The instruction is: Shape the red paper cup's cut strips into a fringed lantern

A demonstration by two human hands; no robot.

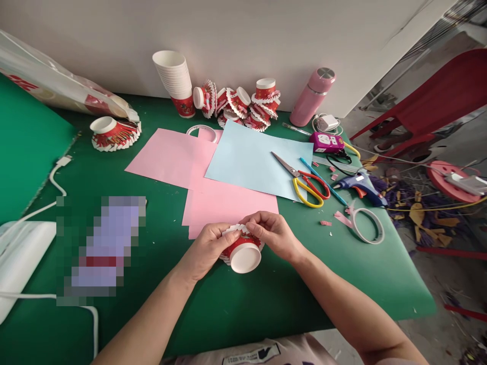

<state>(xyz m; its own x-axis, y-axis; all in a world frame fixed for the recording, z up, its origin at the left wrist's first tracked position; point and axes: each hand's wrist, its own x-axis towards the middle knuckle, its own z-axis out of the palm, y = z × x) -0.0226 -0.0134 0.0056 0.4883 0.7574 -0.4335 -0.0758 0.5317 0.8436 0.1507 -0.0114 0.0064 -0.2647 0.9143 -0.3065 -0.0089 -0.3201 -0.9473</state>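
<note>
Both hands are closed on one red-and-white paper cup point(246, 258), which is at the near side of the green bench point(198, 314), just in front of the pink sheets point(167, 157); its round white base faces the person and its cut, folded rim points away; the left hand point(205, 246) pinches the frilled edge between thumb and fingers on the left side, and the right hand point(277, 235) has its thumb and fingertips drawn together on the same edge at the top right; whether the cup touches the bench, I cannot tell; beyond it a light blue sheet point(247, 157) overlaps the pink ones, and scissors point(294, 173) lie with their blades on the blue, the yellow and red handles reaching past its right edge; farther right are a blue glue gun point(361, 186) and, nearer, a roll of tape point(378, 235); along the wall stand a tall stack of cups point(173, 78), a cluster of frilled cups point(239, 101) and a pink bottle point(310, 99); another frilled cup point(114, 134) sits base up at the far left.
</note>
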